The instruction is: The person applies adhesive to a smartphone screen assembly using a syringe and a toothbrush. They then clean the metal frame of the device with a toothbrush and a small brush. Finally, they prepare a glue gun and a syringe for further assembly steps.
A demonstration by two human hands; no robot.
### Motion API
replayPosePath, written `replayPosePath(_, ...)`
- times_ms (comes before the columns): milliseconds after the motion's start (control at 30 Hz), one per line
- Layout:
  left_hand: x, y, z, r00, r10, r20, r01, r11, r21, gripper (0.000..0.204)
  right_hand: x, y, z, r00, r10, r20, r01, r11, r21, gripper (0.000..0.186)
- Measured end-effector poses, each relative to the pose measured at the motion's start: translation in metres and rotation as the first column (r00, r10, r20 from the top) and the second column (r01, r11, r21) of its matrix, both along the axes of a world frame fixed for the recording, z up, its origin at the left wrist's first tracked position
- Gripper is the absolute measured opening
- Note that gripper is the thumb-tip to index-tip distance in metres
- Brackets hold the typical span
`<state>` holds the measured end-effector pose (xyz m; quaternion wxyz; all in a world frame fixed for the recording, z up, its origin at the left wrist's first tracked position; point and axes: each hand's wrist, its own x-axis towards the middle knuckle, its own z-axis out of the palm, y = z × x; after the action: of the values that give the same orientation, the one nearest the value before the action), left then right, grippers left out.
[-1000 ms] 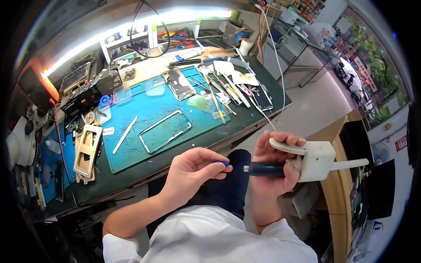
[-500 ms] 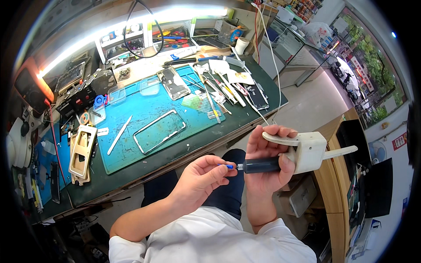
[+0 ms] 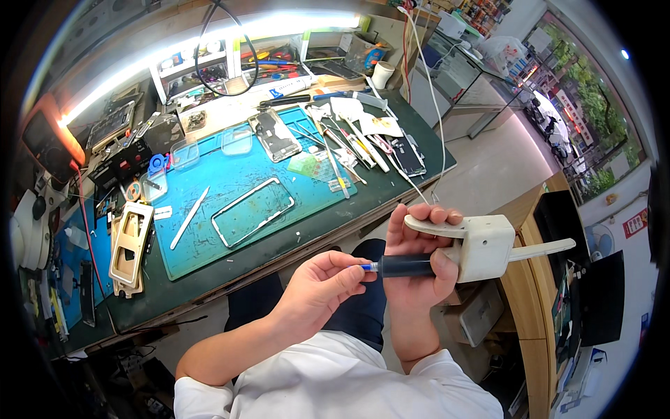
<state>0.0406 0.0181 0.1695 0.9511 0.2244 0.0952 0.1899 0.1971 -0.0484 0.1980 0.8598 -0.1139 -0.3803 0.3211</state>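
My right hand (image 3: 413, 292) is wrapped round an off-white glue dispensing gun (image 3: 487, 248), its fingers over the curved handle and the thumb near the body. A black syringe barrel (image 3: 405, 265) sticks out of the gun to the left, lying across the palm. A pale narrow tip shows at the barrel's left end. Between thumb and fingers, my left hand (image 3: 322, 285) pinches a small blue piece (image 3: 366, 267), apparently a nozzle or cap, against that tip. How far the two are joined is hidden by the fingers.
A thin phone frame (image 3: 215, 221) and a white spudger (image 3: 189, 218) lie on the blue mat (image 3: 167, 262). Farther back are an opened phone (image 3: 274, 135), clear plastic boxes (image 3: 237, 140) and several tools. A gold metal fixture (image 3: 142, 234) stands left. A white cable (image 3: 437, 105) hangs at right.
My right hand and the dispensing gun have shifted slightly left, bringing the barrel's tip closer to the blue piece. My left hand has hardly moved and keeps its pinch.
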Motion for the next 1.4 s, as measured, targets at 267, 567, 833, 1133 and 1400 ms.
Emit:
replayPosePath(267, -0.001, -0.006, 0.007, 0.981, 0.152, -0.120, -0.108, 0.945, 0.309, 0.012, -0.004, -0.001, -0.004, 0.999, 0.002, 0.048, -0.001, 1.000, -0.025, 0.051)
replayPosePath(567, -0.019, 0.010, -0.010, 0.908, -0.353, -0.227, 0.411, 0.859, 0.307, 0.034, -0.001, -0.017, -0.019, 0.981, 0.134, 0.136, -0.120, 0.987, -0.109, 0.046)
replayPosePath(833, -0.023, -0.008, -0.021, 0.979, -0.024, -0.202, 0.152, 0.749, 0.645, 0.014, -0.017, -0.026, -0.025, 0.990, 0.106, 0.095, -0.090, 0.984, -0.156, 0.040)
replayPosePath(1133, -0.026, -0.018, -0.034, 0.858, 0.427, 0.285, -0.280, -0.077, 0.957, 0.021, -0.042, -0.040, -0.032, 0.990, -0.091, 0.110, 0.112, 0.973, -0.203, 0.050)
replayPosePath(1400, -0.032, 0.005, -0.046, 0.900, 0.422, -0.114, -0.074, 0.404, 0.912, 0.062, 0.040, -0.039, -0.009, 0.364, -0.066, 0.929, 0.770, 0.582, -0.260, 0.057)
